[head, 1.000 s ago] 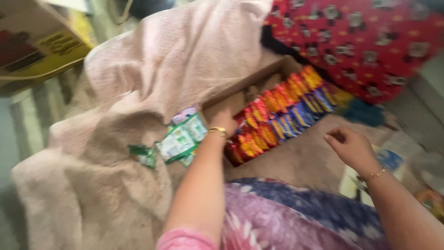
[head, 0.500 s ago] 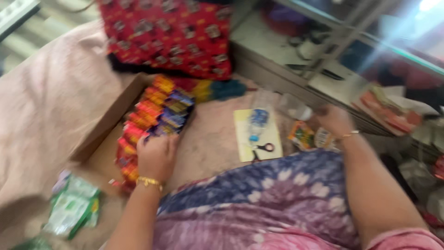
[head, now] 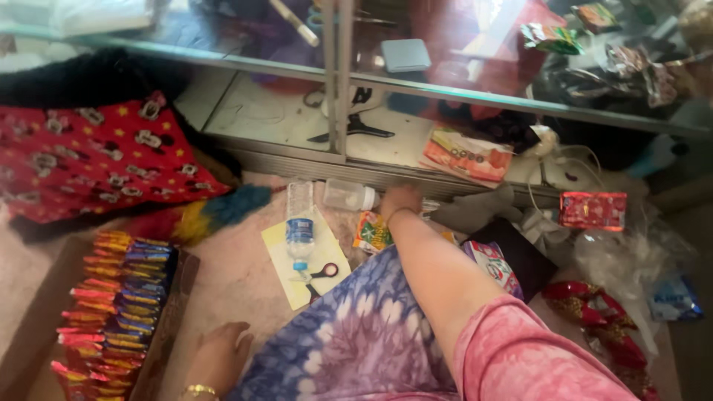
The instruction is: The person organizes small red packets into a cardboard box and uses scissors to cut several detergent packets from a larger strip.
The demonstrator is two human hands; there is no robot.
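Packets (head: 371, 232) lie beside right hand (head: 399, 199) (grip unclear); left hand (head: 220, 355) flat, open.

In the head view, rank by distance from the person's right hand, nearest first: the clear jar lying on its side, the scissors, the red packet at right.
From the right hand:
1. Clear jar, just to its left by the cabinet base.
2. Scissors, lower left on the yellow sheet.
3. Red packet, far off to the right.
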